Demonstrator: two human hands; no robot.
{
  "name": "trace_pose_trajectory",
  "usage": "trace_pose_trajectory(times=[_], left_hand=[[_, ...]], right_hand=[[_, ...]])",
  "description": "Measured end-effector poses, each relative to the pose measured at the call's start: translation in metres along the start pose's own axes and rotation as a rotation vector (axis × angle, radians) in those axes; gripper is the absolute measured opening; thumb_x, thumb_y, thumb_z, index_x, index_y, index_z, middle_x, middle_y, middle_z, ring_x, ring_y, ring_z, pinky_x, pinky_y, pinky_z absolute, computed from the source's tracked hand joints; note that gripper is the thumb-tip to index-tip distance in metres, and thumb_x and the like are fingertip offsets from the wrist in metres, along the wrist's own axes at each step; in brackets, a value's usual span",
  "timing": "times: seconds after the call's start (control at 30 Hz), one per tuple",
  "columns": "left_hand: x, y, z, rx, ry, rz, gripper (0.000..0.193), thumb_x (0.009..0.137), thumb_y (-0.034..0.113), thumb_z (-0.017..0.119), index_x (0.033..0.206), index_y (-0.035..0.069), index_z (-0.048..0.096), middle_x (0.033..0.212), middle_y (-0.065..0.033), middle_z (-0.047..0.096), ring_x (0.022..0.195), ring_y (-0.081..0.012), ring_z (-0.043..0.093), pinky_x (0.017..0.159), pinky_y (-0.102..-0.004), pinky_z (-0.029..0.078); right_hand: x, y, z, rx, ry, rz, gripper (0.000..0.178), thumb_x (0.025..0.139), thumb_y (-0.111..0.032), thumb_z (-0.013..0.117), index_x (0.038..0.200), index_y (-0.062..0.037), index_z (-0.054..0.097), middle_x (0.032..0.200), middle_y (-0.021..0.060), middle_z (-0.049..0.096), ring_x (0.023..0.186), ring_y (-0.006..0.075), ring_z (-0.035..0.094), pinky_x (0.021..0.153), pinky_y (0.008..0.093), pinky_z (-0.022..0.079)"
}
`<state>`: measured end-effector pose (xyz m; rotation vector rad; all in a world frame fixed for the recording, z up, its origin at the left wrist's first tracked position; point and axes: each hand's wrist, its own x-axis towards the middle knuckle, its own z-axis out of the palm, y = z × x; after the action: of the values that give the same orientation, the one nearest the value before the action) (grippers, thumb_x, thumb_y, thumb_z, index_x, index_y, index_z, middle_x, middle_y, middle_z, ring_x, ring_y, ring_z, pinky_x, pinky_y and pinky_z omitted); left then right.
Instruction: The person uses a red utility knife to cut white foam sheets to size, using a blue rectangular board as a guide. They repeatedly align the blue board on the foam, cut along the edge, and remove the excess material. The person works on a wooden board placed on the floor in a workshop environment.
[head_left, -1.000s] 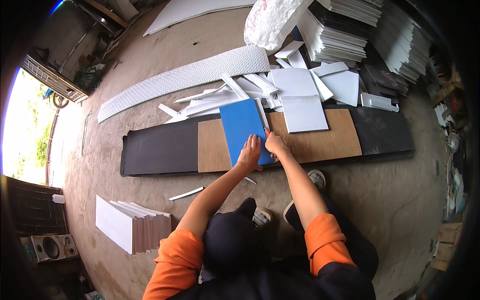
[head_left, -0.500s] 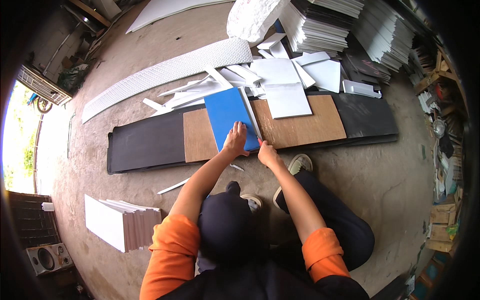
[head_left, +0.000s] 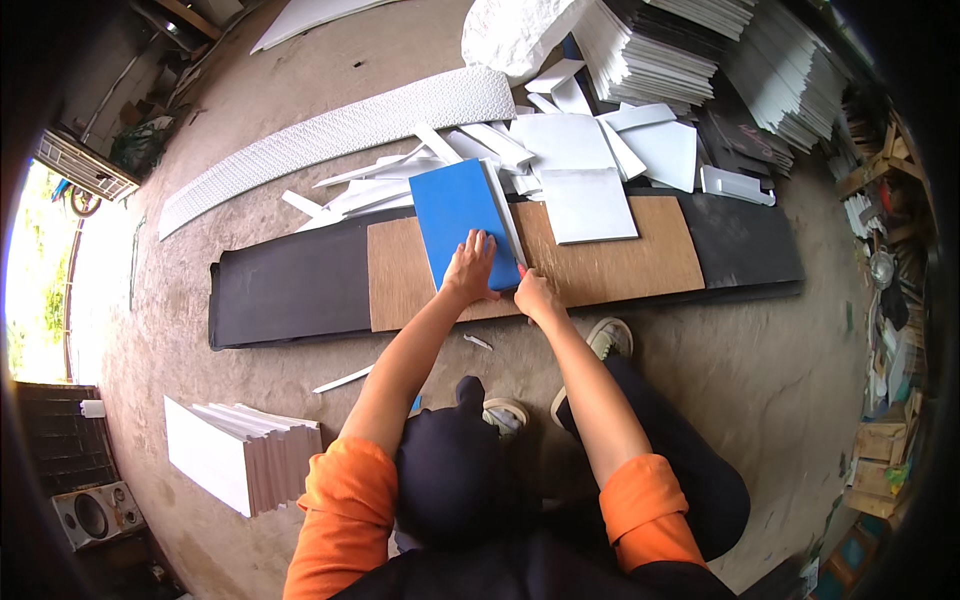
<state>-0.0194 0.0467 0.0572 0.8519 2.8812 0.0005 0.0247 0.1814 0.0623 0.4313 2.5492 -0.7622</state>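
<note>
My left hand (head_left: 470, 266) lies flat on a blue rectangular board (head_left: 452, 205), fingers spread near its lower right part. Under the blue board, a white sheet (head_left: 506, 213) shows along its right edge. My right hand (head_left: 538, 295) is closed on a red-handled cutter (head_left: 521, 270) at the lower right corner of the blue board; my fist covers most of the cutter and its blade cannot be made out. Beneath these is a brown plywood panel (head_left: 625, 265), resting on long black sheets (head_left: 290, 285). Two white pieces (head_left: 590, 205) overlap the plywood's far edge, right of the blue board.
White offcuts (head_left: 385, 185) are heaped beyond the plywood, near a long textured white strip (head_left: 330, 145). White sheets are stacked (head_left: 640, 60) at the far right. A white sack (head_left: 515, 35) stands behind the heap. Nearer left are a white stack (head_left: 240, 450) and a speaker (head_left: 95, 515).
The blue board, with both my hands at it, has shifted slightly away from me across the plywood. The whole view has also tilted a little.
</note>
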Motion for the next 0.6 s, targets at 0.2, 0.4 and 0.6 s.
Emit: trace_pose_trajectory(times=[0.2,0.4,0.6], left_hand=[[0.005,0.002,0.003,0.036,0.01,0.005,0.107,0.048,0.051,0.075,0.127,-0.003,0.027,0.131,-0.02,0.029,0.125,-0.0326,0.024,0.097,-0.0385,0.032],[0.005,0.002,0.0,0.039,-0.01,-0.01,0.106,0.048,0.05,0.076,0.127,-0.003,0.028,0.129,-0.0204,0.03,0.124,-0.0332,0.025,0.095,-0.0383,0.033],[0.016,0.016,-0.018,0.02,-0.104,-0.023,0.103,0.049,0.05,0.075,0.126,-0.003,0.03,0.129,-0.0209,0.029,0.124,-0.0333,0.024,0.094,-0.0409,0.034]], right_hand=[[-0.016,0.014,0.005,0.037,0.011,0.024,0.033,0.079,-0.007,0.036,0.11,0.0057,0.037,0.091,0.0316,0.055,0.072,0.0374,0.061,0.067,0.0445,0.048],[-0.048,0.021,0.008,0.059,-0.007,0.032,0.029,0.083,-0.011,0.039,0.107,0.0037,0.038,0.101,0.0298,0.052,0.096,0.041,0.053,0.081,0.0478,0.043],[-0.051,0.057,0.033,0.036,0.057,-0.051,0.031,0.084,-0.015,0.042,0.107,0.0047,0.034,0.085,0.0323,0.056,0.083,0.0445,0.056,0.072,0.0497,0.045]])
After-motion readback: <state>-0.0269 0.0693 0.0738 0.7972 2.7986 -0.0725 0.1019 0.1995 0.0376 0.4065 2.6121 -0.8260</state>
